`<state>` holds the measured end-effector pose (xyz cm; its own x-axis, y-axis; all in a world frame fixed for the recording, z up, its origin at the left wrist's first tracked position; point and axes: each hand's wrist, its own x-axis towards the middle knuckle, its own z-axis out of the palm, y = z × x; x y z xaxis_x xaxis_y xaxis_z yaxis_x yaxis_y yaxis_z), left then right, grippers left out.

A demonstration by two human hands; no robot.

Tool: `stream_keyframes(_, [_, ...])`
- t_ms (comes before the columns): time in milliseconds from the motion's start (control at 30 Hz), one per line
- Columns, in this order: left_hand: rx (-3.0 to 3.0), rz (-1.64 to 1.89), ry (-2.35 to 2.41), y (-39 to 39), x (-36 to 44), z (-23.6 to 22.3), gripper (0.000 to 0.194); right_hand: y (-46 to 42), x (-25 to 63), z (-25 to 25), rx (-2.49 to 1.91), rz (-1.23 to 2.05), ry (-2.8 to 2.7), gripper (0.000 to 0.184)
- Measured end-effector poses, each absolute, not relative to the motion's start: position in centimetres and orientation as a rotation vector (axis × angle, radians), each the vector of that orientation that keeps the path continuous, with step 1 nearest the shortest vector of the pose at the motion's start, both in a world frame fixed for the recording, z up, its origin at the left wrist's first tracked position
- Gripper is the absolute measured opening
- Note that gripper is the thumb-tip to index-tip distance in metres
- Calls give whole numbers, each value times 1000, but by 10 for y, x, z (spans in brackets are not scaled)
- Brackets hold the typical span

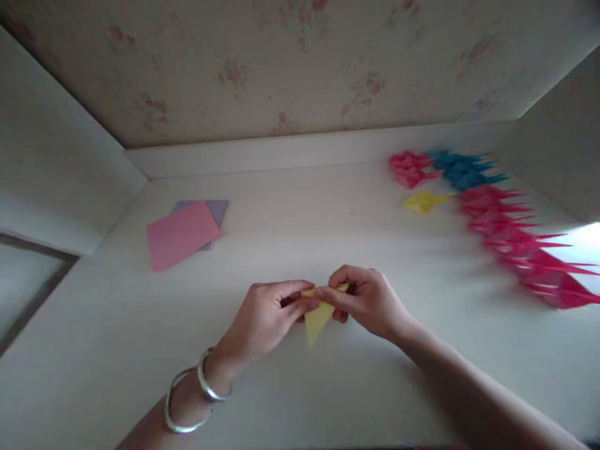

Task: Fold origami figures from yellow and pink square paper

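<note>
A small folded piece of yellow paper (319,322), narrowing to a point at its lower end, is held in the air between both hands over the white surface. My left hand (267,315) pinches its left side between thumb and fingers. On the paper's upper right part my right hand (368,300) is closed, its thumb reaching across toward the left thumb. The fingers cover part of the paper's top edge, so the folds there are hidden. Two silver bangles (206,381) circle my left wrist.
Pink paper (182,234) lies over purple paper (218,210) at the left. Folded paper pieces stand at the right: a row of pink ones (510,240), blue ones (464,169), a yellow one (422,202) and a pink cluster (409,169). A flowered wall (300,69) rises behind.
</note>
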<state>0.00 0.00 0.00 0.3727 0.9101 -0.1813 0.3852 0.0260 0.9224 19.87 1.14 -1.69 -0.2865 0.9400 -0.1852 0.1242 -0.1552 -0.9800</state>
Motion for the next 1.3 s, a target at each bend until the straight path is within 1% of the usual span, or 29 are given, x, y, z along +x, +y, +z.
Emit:
stream_keyframes(133, [1532,618,1161,-1,2,0,27,14,199,-15,-1279,1539,-1412,32])
stream_keyframes(300, [1553,709,1188,-4,2,-3,24,14,198,-16,-1275,1560,-1383,33])
stream_keyframes(467, [1541,694,1247,-5,1,0,23,13,197,-17,-1211,1584,-1334,33])
stream_keyframes(567, [1530,696,1262,-5,2,2,20,14,198,-16,-1155,1597,-1354,30])
stream_keyframes(700, [1434,774,1245,-5,1,3,17,16,201,-13,-1090,1591,-1360,27])
stream_keyframes(833, [1276,807,1202,-2,1,2,16,18,203,-11,-1014,1672,-1281,26])
stream_keyframes(1067, [1200,766,1158,1,2,0,18,18,203,-9,-1024,1660,-1261,23])
stream_keyframes(1300, [1336,748,1128,-3,-1,-1,24,21,205,-10,-1097,1620,-1280,24])
